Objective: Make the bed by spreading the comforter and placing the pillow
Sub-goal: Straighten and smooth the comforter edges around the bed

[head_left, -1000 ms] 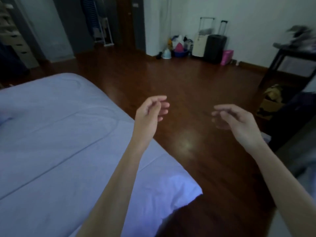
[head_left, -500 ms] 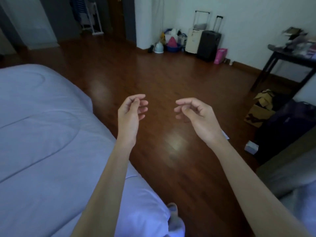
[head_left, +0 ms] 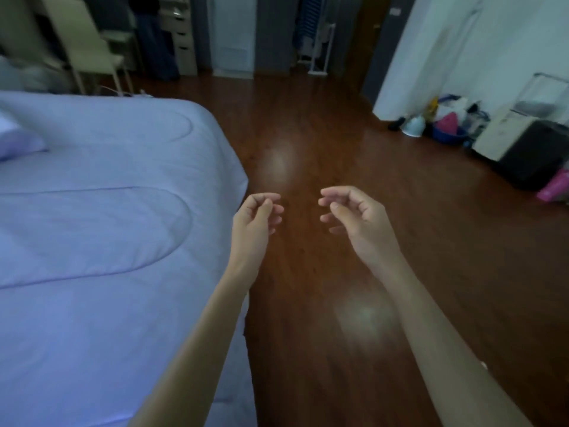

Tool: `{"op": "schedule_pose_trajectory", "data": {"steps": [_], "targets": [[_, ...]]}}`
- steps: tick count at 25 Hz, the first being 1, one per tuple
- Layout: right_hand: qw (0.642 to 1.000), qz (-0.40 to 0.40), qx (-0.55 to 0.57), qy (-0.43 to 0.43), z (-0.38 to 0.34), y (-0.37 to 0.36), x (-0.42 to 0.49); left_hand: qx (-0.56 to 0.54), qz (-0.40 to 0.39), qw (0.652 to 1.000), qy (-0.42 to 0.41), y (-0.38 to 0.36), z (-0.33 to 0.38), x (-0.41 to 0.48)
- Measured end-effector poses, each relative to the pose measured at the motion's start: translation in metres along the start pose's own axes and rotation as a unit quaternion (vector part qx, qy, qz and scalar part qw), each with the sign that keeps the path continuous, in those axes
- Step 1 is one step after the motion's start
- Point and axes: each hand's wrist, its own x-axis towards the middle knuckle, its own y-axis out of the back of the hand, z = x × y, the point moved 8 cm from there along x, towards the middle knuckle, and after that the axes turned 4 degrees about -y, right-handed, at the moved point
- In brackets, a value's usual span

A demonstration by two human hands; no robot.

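A pale lavender quilted comforter lies spread flat over the bed on the left, its edge hanging down the bed's right side. A corner of a matching pillow shows at the far left on top of it. My left hand hovers just past the bed's right edge, fingers loosely curled, holding nothing. My right hand hangs over the wooden floor beside it, fingers also loosely curled and empty. Neither hand touches the bedding.
Dark wooden floor runs along the bed's right side. A pale chair stands behind the bed's far end. Suitcases, a basin and a pink bag line the right wall. Doors and a drying rack stand at the back.
The view has swung left along the bed, bringing the pillow corner and the chair into sight. Both hands stay raised and empty, now closer together.
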Motion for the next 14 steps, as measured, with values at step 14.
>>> {"op": "schedule_pose_trajectory", "data": {"steps": [14], "targets": [[0.967,-0.228,0.039,0.103,0.006,-0.029,0.204,0.038,0.257,0.965,-0.038,0.021,-0.002,0.084]]}}
